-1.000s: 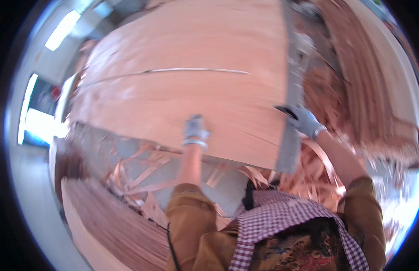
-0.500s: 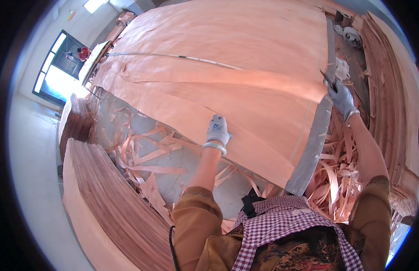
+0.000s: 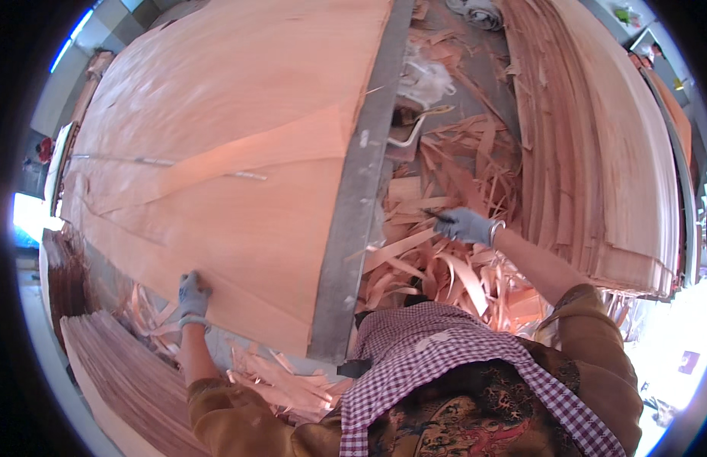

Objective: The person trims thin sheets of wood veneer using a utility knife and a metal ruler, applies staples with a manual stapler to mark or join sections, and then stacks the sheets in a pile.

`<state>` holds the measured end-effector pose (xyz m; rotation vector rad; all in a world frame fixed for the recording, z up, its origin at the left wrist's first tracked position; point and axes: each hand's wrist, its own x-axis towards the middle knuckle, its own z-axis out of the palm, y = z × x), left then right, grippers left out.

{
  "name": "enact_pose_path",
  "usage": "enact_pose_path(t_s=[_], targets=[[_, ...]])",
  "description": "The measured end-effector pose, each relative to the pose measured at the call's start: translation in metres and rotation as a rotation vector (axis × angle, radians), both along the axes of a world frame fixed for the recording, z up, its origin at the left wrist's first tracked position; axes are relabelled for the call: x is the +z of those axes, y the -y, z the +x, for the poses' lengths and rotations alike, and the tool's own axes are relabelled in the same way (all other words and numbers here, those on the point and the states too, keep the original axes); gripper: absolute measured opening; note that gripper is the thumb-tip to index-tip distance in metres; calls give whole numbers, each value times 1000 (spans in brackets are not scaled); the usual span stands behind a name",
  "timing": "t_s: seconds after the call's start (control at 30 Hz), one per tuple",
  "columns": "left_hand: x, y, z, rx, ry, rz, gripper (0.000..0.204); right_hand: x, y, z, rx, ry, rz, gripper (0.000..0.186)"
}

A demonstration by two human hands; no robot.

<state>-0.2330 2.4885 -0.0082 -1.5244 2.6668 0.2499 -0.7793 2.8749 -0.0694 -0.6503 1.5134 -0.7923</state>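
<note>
The right hand (image 3: 469,226), in a pale glove, was closed around a dark slim tool (image 3: 437,215), held to the right of the grey strip (image 3: 356,198) and apart from it. The gloved left hand (image 3: 193,295) rested on the near edge of a wide wood sheet (image 3: 247,244), well left of the grey strip; whether its fingers pinched that edge, I could not tell. The sheet lay flat just left of the grey strip, its right edge running along it. On top, a loose wood band (image 3: 292,141) reached nearly to the grey strip, partly covering a thin stick (image 3: 250,176). Curled wood scraps (image 3: 460,286) were heaped right of the grey strip, with crumpled white plastic (image 3: 426,82) near its far part. A tall stack of sheets (image 3: 566,152) stood farther right of it, a lower stack (image 3: 125,381) well to its left, and a checked apron (image 3: 445,335) at its near end.
</note>
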Motion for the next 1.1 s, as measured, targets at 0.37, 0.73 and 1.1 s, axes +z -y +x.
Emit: enact_pose_path(t_s=[0.37, 0.73, 1.1], targets=[[-3, -18, -6, 116, 81, -34, 43, -4, 4, -45, -497, 329, 20, 21], [65, -89, -123, -51, -238, -52, 21, -25, 216, -272, -330, -695, -819, 29], [96, -113, -458, -454, -445, 531, 30, -38, 299, -315, -382, -435, -173, 26]])
